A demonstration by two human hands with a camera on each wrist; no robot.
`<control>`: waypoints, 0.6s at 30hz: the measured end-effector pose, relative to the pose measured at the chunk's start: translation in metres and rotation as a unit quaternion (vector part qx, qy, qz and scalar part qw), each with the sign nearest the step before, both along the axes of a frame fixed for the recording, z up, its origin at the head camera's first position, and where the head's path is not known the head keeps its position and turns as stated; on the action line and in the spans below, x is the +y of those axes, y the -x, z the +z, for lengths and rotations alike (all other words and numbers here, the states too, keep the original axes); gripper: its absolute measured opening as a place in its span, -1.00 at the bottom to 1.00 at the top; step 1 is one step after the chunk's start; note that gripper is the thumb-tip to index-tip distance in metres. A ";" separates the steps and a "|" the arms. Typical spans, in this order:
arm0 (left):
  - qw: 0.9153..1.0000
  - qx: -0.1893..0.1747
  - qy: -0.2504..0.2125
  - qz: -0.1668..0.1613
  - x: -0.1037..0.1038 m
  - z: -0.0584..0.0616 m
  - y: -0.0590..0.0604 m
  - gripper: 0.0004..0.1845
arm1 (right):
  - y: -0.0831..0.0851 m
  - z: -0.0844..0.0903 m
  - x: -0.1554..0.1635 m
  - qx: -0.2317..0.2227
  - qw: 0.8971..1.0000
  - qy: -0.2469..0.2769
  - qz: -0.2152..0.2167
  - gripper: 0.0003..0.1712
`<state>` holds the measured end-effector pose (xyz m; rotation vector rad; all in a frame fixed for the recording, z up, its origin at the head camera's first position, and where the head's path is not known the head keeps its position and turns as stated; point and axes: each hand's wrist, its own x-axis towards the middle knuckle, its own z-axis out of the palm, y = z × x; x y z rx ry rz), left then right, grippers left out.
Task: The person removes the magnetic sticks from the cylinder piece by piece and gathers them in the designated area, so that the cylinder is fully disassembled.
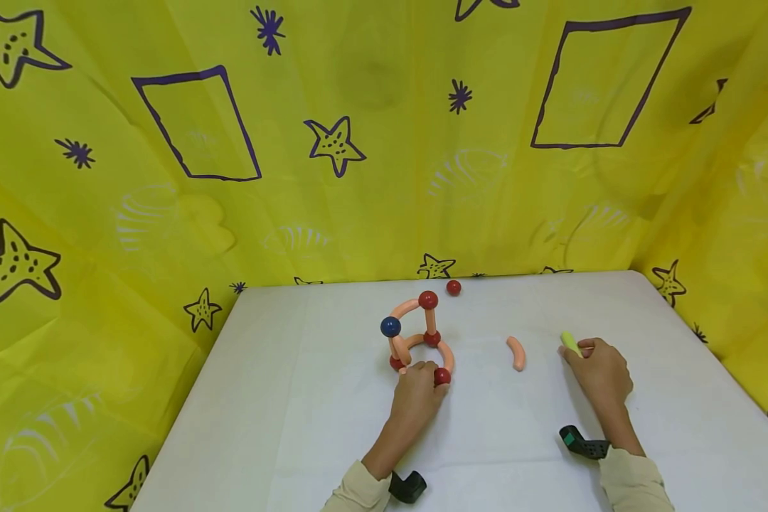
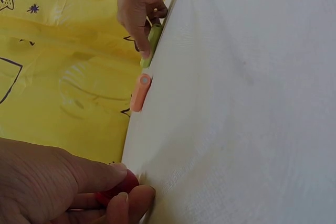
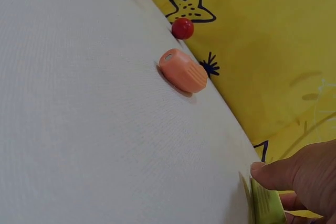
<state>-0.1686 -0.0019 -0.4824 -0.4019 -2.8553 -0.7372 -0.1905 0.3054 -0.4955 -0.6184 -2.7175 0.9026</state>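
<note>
A structure of orange curved and straight rods joined by red balls and one blue ball stands mid-table. My left hand is at its near side and pinches a red ball between thumb and fingers. Over at the right, my right hand pinches a light green stick by thumb and fingers; the right wrist view shows this stick close to the tabletop. Between the hands lies a loose orange curved rod, touched by neither.
A loose red ball sits near the back edge of the white table, behind the structure. Yellow patterned cloth hangs along the back and both sides. Each wrist wears a black camera mount.
</note>
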 end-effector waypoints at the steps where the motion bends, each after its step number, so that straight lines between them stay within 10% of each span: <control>1: 1.000 0.000 0.000 0.000 0.000 0.000 0.000 -0.69 | 0.000 0.000 0.000 0.000 1.000 0.001 -0.001 -0.40; 10: 1.000 -0.003 0.007 0.002 0.001 0.000 -0.001 -0.67 | -0.003 0.016 -0.006 0.040 0.999 0.002 -0.024 -0.40; 18: 1.000 0.017 0.018 0.001 0.001 -0.001 0.000 -0.74 | 0.003 0.032 -0.042 0.227 0.972 -0.038 0.052 -0.74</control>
